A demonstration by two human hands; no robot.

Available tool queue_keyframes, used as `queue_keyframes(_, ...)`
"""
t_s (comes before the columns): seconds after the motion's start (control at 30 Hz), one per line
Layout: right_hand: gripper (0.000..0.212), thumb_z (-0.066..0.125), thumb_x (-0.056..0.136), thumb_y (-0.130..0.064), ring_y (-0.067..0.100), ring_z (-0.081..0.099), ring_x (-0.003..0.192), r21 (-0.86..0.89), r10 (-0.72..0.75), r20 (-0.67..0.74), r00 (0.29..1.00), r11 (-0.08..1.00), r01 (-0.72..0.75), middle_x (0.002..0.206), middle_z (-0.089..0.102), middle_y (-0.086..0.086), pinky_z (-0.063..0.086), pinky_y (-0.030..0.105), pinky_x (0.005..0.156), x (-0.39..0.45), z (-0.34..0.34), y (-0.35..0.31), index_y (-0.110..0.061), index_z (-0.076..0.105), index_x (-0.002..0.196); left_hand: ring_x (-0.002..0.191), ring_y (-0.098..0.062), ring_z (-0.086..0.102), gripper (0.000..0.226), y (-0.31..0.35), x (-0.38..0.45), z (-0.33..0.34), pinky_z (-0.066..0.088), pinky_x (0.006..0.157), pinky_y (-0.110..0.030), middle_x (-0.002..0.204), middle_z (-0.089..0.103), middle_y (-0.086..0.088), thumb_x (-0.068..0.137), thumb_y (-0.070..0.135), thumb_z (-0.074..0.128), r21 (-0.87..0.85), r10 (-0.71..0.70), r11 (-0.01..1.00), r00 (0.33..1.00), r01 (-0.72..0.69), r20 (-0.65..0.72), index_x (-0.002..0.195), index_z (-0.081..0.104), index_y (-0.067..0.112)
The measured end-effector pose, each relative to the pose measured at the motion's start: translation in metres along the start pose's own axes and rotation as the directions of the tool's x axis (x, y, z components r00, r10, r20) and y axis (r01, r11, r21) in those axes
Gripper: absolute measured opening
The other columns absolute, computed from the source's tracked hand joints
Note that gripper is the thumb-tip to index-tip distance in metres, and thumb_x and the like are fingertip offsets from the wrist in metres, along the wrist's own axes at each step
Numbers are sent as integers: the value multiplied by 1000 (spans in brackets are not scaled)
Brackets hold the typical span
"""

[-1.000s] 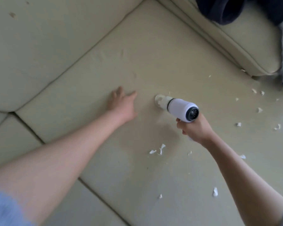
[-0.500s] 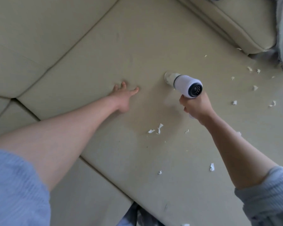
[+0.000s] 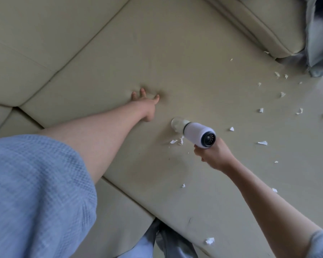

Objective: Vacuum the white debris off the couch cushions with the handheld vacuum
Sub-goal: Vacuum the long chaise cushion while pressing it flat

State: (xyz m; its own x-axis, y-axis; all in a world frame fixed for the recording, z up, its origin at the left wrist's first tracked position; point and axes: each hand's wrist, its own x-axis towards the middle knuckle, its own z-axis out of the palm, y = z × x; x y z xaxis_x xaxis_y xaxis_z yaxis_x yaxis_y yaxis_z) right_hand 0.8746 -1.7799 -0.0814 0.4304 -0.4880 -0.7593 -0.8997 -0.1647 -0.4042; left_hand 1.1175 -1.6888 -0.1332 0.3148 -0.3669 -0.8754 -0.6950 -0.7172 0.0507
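Observation:
My right hand (image 3: 213,155) grips the handle of a white handheld vacuum (image 3: 198,135), whose clear nozzle touches the beige seat cushion (image 3: 175,62) at centre. Two white scraps (image 3: 176,141) lie just below the nozzle. Several more bits of white debris (image 3: 282,101) are scattered over the cushion to the right, and others lie nearer the front edge (image 3: 210,240). My left hand (image 3: 145,104) presses flat on the cushion, fingers spread, up and left of the nozzle.
A back cushion (image 3: 35,43) fills the upper left. A beige side cushion (image 3: 268,25) sits at the top right with grey-blue cloth (image 3: 319,43) beside it. The seat's front edge runs along the bottom, above my legs (image 3: 166,244).
The vacuum has moved down the cushion toward me, and its nozzle now sits just above the pair of scraps. My left hand stays planted on the cushion. The view has shifted.

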Motion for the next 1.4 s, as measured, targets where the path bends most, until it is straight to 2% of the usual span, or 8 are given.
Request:
queue_keyframes(0.4, 36, 64, 76, -14, 23, 34, 53, -225, -79, -36, 996, 972, 69, 50, 39, -3, 29, 31, 52, -31, 11, 27, -18, 34, 57, 151, -47, -13, 99, -3, 6, 10, 15, 122, -58, 163, -29, -13, 88, -8, 36, -21, 0, 1000, 1000, 0, -21, 155, -13, 45)
queue_keyframes(0.63, 25, 62, 69, -21, 22, 44, 55, 52, 47, -183, 982, 998, -38, 60, 48, 6, 35, 32, 51, -18, -1, 53, 1, 50, 72, 152, -43, -13, 91, -1, 2, 42, 6, 125, -49, 166, -21, -12, 92, 3, 43, -131, -48, 991, 961, 12, -273, 158, -3, 45)
queue_keyframes(0.8, 38, 56, 62, -26, 21, 48, 57, 151, -14, -116, 993, 988, 32, 65, 54, 7, 38, 33, 52, -19, 8, 61, 5, 57, 83, 148, -31, 31, 60, -11, -25, 59, 24, 118, -30, 161, 32, -15, 91, -2, 46, -257, 31, 948, 862, -185, -505, 144, 52, 23)
queue_keyframes(0.9, 19, 62, 70, -20, 24, 43, 55, 70, -99, -64, 993, 992, 104, 56, 48, 1, 36, 32, 52, -15, 14, 46, -8, 49, 64, 138, -26, 48, 57, -14, -38, 74, 35, 110, -27, 152, 50, -8, 90, -5, 44, -287, -6, 943, 854, -168, -521, 139, 60, 19)
queue_keyframes(1.0, 28, 62, 76, -18, 28, 45, 57, -70, -236, 41, 971, 969, 238, 54, 46, -3, 35, 31, 52, -7, 32, 12, -19, 40, 60, 128, -26, 58, 50, -9, -40, 84, 42, 105, -29, 137, 63, -10, 92, -5, 41, -541, -178, 826, 840, -155, -512, 132, 64, 15)
queue_keyframes(1.13, 21, 62, 77, -19, 35, 57, 67, -80, -322, 111, 940, 940, 331, 62, 54, 0, 41, 34, 55, -7, 49, -9, -20, 44, 65, 117, -27, 62, 32, 15, -49, 91, 47, 98, -32, 125, 68, -7, 93, 8, 51, -858, -532, 509, 762, -61, -370, 119, 67, 15)
queue_keyframes(1.3, 26, 63, 79, -23, 30, 50, 64, -213, -287, 203, 936, 920, 328, 60, 49, -6, 35, 32, 53, -30, 34, 30, -22, 41, 63, 122, -26, 61, 43, 29, -65, 129, 44, 103, -30, 131, 67, -10, 90, -3, 44, -826, -446, 563, 828, -35, -340, 126, 64, 8)
queue_keyframes(1.4, 31, 62, 78, -21, 26, 41, 58, -227, -254, 176, 951, 930, 290, 55, 45, -4, 32, 32, 52, -39, 21, 52, -21, 37, 60, 112, -29, 67, 25, 34, -78, 136, 52, 97, -36, 116, 72, -13, 94, 8, 52, -889, -531, 458, 800, -7, -280, 112, 70, 8)
